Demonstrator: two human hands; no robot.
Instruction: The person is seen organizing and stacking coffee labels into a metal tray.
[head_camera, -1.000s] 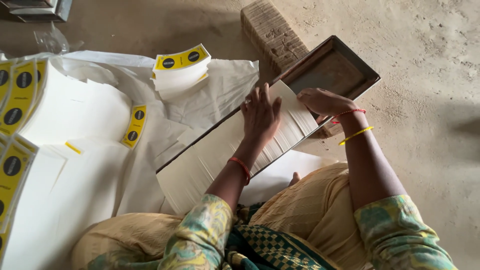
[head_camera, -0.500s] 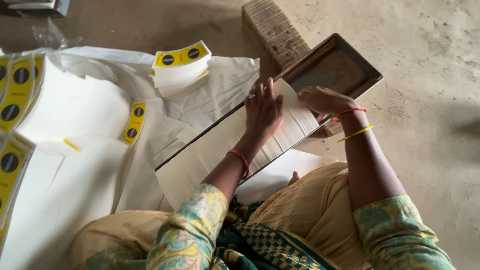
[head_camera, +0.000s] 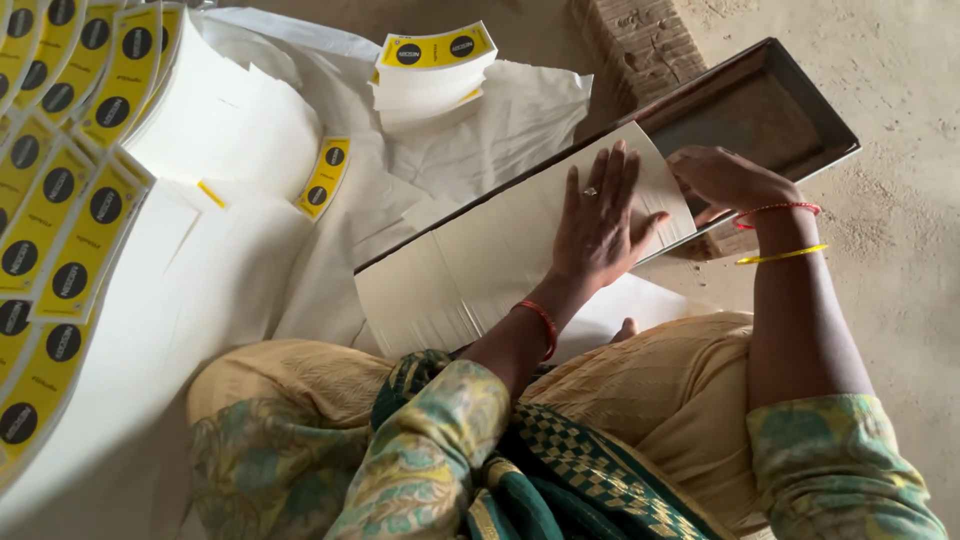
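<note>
While the left hand (head_camera: 598, 215) pressed flat, fingers spread, the white card stack (head_camera: 500, 250) lay fanned on the dark metal tray (head_camera: 770, 105). At the stack's far end, the right hand (head_camera: 722, 178) curled loosely over its edge.

Floral green-yellow sleeves, tan garment, green checked scarf; red thread bracelets, yellow bangle, finger ring.
</note>
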